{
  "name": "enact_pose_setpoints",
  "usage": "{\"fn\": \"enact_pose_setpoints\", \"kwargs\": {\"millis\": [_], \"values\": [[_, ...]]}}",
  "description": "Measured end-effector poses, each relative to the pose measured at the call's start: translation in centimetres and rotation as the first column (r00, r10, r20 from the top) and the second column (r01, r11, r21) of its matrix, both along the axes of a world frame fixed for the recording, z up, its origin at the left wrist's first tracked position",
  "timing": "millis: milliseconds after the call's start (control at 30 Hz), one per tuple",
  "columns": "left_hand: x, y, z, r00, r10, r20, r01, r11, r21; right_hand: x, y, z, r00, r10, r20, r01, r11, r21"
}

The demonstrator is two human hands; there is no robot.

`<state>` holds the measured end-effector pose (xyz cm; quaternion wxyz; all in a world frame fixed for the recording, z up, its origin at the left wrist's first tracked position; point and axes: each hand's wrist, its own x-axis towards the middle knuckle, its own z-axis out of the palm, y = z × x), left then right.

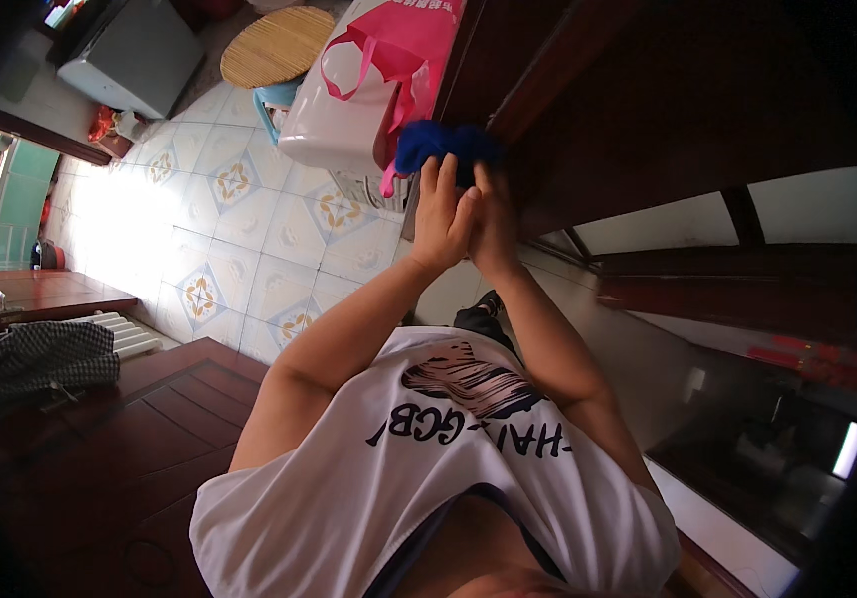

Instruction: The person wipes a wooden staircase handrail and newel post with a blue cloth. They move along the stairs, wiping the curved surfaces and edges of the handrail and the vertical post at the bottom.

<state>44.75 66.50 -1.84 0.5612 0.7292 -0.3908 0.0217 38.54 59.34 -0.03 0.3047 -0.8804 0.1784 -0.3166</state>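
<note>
A bunched blue cloth (449, 143) lies against the edge of a dark wooden door or door frame (518, 82), in front of my two hands. My left hand (442, 217) has its fingertips on the near edge of the cloth, thumb toward the right hand. Close beside it, nearly touching, my right hand (494, 224) reaches into the cloth's right part. Shade and the cloth hide some of the right fingers. Just left of the cloth hangs a pink bag (406, 37) with loop handles, draped over a white rounded appliance (338, 112).
Beyond the appliance stands a light-blue stool (276, 97) with a round woven top (279, 45). Patterned floor tiles (249, 224) spread to the left. A dark wooden door (174, 418) with a checked garment (39, 359) on it is at lower left, near a white radiator (125, 333).
</note>
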Motion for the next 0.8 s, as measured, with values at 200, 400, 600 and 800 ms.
{"fn": "enact_pose_setpoints", "kwargs": {"millis": [200, 400, 600, 800], "values": [[0.5, 0.0, -1.9, 0.972, -0.084, -0.220, 0.088, 0.996, 0.011, 0.8, -0.4, -3.0, 0.992, -0.016, -0.124, 0.008, 0.998, -0.065], [1.6, 0.7, -3.1, 0.963, -0.082, -0.258, 0.097, 0.994, 0.048, 1.4, 0.5, -5.4, 0.995, 0.013, -0.099, -0.010, 0.999, 0.031], [1.6, 0.8, -8.3, 0.668, -0.018, -0.744, -0.155, 0.974, -0.163, -1.7, 1.8, -5.6, 0.932, 0.243, -0.269, -0.217, 0.968, 0.123], [-0.1, 2.1, -8.0, 0.903, 0.378, -0.206, -0.332, 0.916, 0.225, -7.9, 2.1, -8.3, 0.874, 0.254, -0.414, -0.115, 0.937, 0.331]]}}
